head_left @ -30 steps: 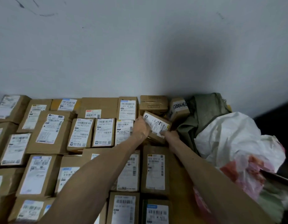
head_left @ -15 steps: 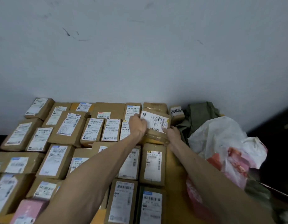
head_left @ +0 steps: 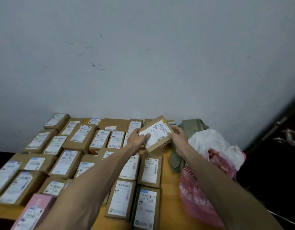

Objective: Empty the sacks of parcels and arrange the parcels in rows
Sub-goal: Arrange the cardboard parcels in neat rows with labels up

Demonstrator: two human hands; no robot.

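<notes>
Both my hands hold one brown cardboard parcel (head_left: 157, 130) with a white label, lifted and tilted above the far right of the table. My left hand (head_left: 137, 138) grips its left edge, thumb on the label. My right hand (head_left: 178, 135) grips its right edge. Below and to the left, several labelled brown parcels (head_left: 100, 140) lie in rows on the yellow table (head_left: 166, 193). To the right lie a crumpled green sack (head_left: 192, 128), a white sack (head_left: 209, 143) and a pink sack (head_left: 193, 200).
A grey-white wall (head_left: 143, 63) rises right behind the back row. A dark door with a metal handle (head_left: 287, 138) stands at the far right. A pink parcel (head_left: 35, 209) lies at the near left corner, a dark green one (head_left: 146, 208) near the front.
The parcel has been lifted higher off the back row and turned, its label now facing up toward me. Both hands moved up with it. The view tilted up toward the wall.
</notes>
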